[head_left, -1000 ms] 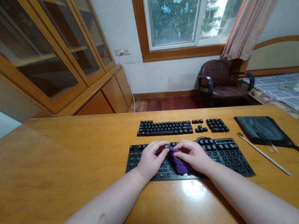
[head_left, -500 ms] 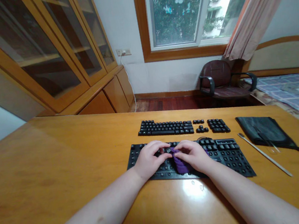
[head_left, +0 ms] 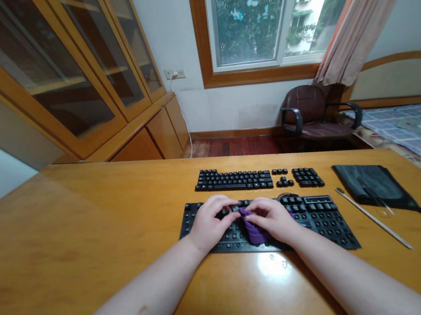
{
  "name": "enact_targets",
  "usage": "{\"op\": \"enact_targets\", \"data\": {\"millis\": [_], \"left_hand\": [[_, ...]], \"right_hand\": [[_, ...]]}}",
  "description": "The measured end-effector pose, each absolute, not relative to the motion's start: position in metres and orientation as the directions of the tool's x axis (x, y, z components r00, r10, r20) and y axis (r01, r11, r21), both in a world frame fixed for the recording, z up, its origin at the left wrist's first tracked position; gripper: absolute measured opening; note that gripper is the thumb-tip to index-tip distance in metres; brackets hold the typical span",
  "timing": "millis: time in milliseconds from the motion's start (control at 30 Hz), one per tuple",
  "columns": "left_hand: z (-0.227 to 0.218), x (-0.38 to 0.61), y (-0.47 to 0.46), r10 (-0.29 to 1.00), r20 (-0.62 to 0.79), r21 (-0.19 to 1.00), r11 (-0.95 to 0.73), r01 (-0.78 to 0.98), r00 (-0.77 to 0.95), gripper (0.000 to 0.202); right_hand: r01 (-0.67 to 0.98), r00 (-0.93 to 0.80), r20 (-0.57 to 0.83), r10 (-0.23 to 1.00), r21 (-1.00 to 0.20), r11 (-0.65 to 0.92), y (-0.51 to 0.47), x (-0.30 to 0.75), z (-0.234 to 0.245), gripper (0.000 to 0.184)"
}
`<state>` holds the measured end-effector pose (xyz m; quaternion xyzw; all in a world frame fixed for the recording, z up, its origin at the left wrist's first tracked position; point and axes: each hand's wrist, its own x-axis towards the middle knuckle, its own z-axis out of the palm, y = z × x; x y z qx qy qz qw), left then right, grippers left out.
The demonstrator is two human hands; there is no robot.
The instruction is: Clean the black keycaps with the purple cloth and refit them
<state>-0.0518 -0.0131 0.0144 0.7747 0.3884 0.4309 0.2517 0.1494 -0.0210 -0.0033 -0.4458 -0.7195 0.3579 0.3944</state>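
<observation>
A black keyboard (head_left: 340,231) lies on the wooden desk with many of its keycaps off and bare switches showing. Above its middle, my right hand (head_left: 272,216) pinches a purple cloth (head_left: 257,234), which hangs down over the keys. My left hand (head_left: 211,222) is closed around a small dark keycap (head_left: 235,209) at its fingertips, close beside the cloth. The keycap's face is too small to read. Behind the keyboard, loose black keycaps (head_left: 232,180) are laid out in keyboard order, with a number-pad group (head_left: 308,176) at their right.
On the right of the desk (head_left: 89,235) lie a black pouch (head_left: 372,182), a thin wire tool (head_left: 385,207) on it, and a long pale stick brush (head_left: 376,218). Beyond the desk stand an armchair (head_left: 306,106), a bed (head_left: 399,117) and a glass-door cabinet (head_left: 112,118).
Both hands stay in nearly the same place. The left fingers have shifted slightly at the keycap beside the cloth.
</observation>
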Motion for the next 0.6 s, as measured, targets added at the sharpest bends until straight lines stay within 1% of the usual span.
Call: {"op": "enact_targets", "data": {"millis": [67,100,167,200,300,367,400,433,500,533,567,600], "left_hand": [[0.013,-0.051,-0.012,0.871,0.431,0.806,-0.49,0.332,0.237,0.018],[0.011,-0.05,-0.011,0.903,0.386,0.861,-0.426,0.276,0.19,0.019],[0.007,-0.048,-0.009,0.959,0.256,0.957,-0.27,0.106,0.124,0.024],[0.005,-0.047,-0.008,0.976,0.189,0.981,-0.191,0.009,0.106,0.027],[0.003,-0.045,-0.004,0.998,0.044,0.974,-0.031,-0.226,0.051,0.034],[0.008,-0.047,-0.002,1.0,0.001,0.961,0.002,-0.276,0.014,0.035],[0.014,-0.05,-0.002,1.0,0.002,0.967,-0.002,-0.255,0.001,0.035],[0.022,-0.054,-0.001,1.0,0.022,0.98,-0.023,-0.198,-0.008,0.035],[0.041,-0.066,-0.002,0.99,0.141,0.99,-0.141,0.021,-0.002,0.03],[0.051,-0.074,-0.002,0.974,0.226,0.96,-0.224,0.166,0.005,0.025],[0.06,-0.081,-0.003,0.951,0.309,0.904,-0.303,0.302,0.027,0.021],[0.069,-0.088,-0.004,0.931,0.356,0.84,-0.354,0.411,0.074,0.021]], "right_hand": [[0.359,-0.288,0.249,0.925,-0.867,0.345,-0.021,0.15,-0.004,0.009],[0.36,-0.287,0.25,0.925,-0.867,0.346,-0.021,0.15,-0.004,0.009],[0.36,-0.286,0.253,0.924,-0.865,0.348,-0.021,0.15,-0.004,0.009],[0.36,-0.287,0.255,0.923,-0.865,0.351,-0.021,0.15,-0.005,0.009],[0.364,-0.289,0.257,0.922,-0.862,0.354,-0.021,0.15,-0.005,0.008],[0.364,-0.291,0.254,0.922,-0.862,0.352,-0.02,0.15,-0.005,0.008],[0.364,-0.29,0.252,0.923,-0.863,0.35,-0.02,0.15,-0.006,0.008],[0.362,-0.29,0.251,0.924,-0.864,0.349,-0.02,0.15,-0.006,0.008],[0.362,-0.288,0.249,0.925,-0.866,0.346,-0.021,0.15,-0.006,0.008],[0.365,-0.286,0.247,0.926,-0.865,0.344,-0.021,0.15,-0.006,0.008],[0.369,-0.287,0.244,0.926,-0.864,0.342,-0.021,0.15,-0.006,0.008],[0.372,-0.287,0.241,0.927,-0.863,0.34,-0.021,0.15,-0.006,0.008]]}}
